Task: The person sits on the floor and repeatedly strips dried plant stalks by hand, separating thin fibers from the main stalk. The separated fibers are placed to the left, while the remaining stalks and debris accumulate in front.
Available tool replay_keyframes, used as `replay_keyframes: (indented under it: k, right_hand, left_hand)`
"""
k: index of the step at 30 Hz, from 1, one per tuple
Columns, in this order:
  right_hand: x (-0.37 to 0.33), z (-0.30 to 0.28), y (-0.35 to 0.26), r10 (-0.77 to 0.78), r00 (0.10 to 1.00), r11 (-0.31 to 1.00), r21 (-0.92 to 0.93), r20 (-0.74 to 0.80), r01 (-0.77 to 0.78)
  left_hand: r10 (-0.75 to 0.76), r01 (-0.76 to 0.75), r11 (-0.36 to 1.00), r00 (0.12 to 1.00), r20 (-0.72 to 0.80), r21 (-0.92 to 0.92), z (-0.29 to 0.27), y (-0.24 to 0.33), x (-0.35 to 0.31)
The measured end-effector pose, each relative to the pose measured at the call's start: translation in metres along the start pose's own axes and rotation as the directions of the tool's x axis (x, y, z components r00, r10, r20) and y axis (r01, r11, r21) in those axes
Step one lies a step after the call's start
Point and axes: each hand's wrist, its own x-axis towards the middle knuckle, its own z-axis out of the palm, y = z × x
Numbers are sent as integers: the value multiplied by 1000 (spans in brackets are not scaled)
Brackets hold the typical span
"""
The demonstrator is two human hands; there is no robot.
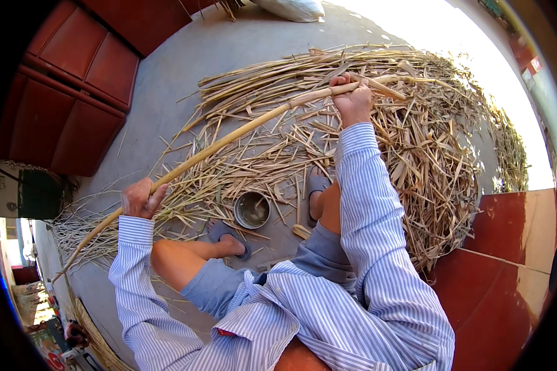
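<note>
A long, tan cane stalk [229, 141] stretches across in front of me, slanting from low on the left to high on the right. Its thin end hangs past my left hand [140, 198], which is closed round it with the thumb lying along the stalk. Farther out, my right hand [353, 102] grips the thicker, jointed part. A short pale strip [387, 89] juts out to the right of that fist; whether it belongs to the stalk, I cannot tell. Beneath the stalk, cut cane pieces [272, 161] lie scattered over the concrete floor.
A metal pot [252, 210] with murky contents stands between my feet. Long stalks [254, 86] are bundled at the far side. Dry husks [427, 167] heap up on the right. Dark red padded furniture [74, 86] stands at left, a red panel [489, 266] at right.
</note>
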Motion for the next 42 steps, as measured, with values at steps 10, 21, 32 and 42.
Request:
replay_keyframes:
  k: [10, 21, 32, 42]
  right_hand:
    - [-33, 14, 42, 116, 992, 992, -42, -51, -118]
    - [-35, 25, 33, 93, 766, 946, 184, 636, -268]
    - [-13, 15, -7, 20, 905, 978, 181, 424, -107]
    - [-49, 16, 64, 132, 958, 988, 46, 253, -149]
  left_hand:
    - [25, -25, 1000, 998, -65, -2, 11, 24, 10]
    - [-205, 417, 790, 871, 447, -450, -1, 27, 1]
    - [-253, 365, 873, 906, 340, -324, -22, -37, -81]
    - [119, -134, 986, 983, -140, -100, 0, 100, 80]
